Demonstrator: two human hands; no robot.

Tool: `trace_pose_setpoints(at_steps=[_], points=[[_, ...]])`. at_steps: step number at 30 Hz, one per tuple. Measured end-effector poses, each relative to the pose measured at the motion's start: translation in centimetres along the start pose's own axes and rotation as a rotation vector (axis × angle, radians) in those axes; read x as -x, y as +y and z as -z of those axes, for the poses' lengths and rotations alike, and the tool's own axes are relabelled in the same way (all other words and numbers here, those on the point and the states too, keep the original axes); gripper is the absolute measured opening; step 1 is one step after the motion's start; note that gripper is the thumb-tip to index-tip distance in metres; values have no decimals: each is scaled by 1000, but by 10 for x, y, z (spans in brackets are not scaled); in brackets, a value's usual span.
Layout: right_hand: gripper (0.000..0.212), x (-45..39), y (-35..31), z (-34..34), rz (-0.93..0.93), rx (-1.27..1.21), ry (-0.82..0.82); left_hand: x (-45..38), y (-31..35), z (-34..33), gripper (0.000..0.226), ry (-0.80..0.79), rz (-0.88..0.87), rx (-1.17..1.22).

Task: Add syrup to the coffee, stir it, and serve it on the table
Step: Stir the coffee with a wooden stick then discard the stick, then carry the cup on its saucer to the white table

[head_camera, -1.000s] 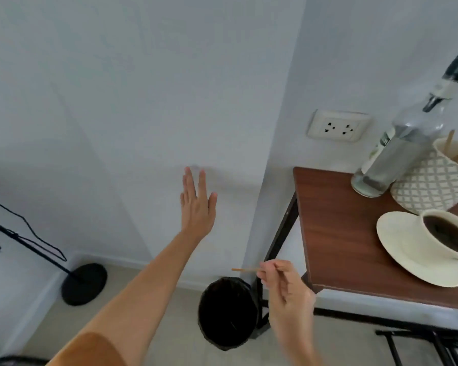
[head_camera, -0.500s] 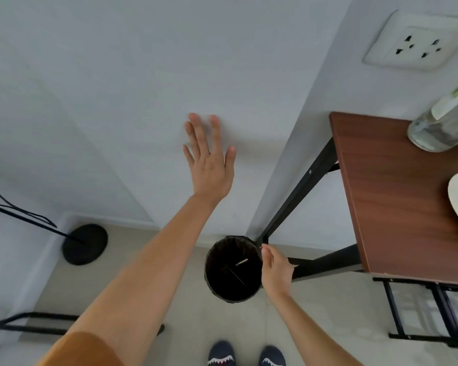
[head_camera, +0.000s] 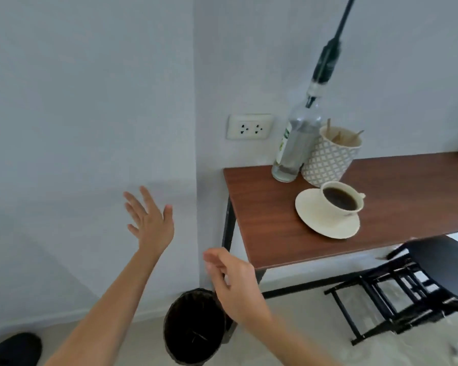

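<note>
Our right hand [head_camera: 236, 283] has its fingers [head_camera: 214, 257] loosely curled and empty; our left hand [head_camera: 150, 220] is spread wide, holding nothing. Just below the right fingers sits the bin [head_camera: 193, 328]. Up and to the right, well apart, the coffee cup [head_camera: 341, 200] rests on its saucer [head_camera: 315, 217] on the surface [head_camera: 262, 207]. We judge serving comes next: grip the saucer rim with both hands and keep it level.

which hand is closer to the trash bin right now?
Right. The right hand hangs open just above the bin's upper right rim, overlapping it in the head view. The left hand is raised well above it, up and to the left, fingers spread.
</note>
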State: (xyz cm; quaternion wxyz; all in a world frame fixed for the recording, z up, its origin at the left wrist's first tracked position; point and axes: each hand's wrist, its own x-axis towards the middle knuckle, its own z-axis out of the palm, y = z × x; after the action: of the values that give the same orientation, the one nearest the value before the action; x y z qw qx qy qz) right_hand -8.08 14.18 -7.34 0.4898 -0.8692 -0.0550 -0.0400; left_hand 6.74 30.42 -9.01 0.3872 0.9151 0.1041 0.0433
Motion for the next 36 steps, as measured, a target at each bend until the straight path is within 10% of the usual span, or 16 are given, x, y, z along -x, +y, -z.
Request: trace_pose_setpoints(at_steps=[10,22,36], points=[[13,34,80,209,-288,7,593,112,165,-92,62,-294,-330,-86],[46,-32,131,304,-553,-24,48,151,214,-169,58,-350,-286,-394],[44,18,125,286,-546,-336,26,172,199,-154,58,-406,-400,-419]])
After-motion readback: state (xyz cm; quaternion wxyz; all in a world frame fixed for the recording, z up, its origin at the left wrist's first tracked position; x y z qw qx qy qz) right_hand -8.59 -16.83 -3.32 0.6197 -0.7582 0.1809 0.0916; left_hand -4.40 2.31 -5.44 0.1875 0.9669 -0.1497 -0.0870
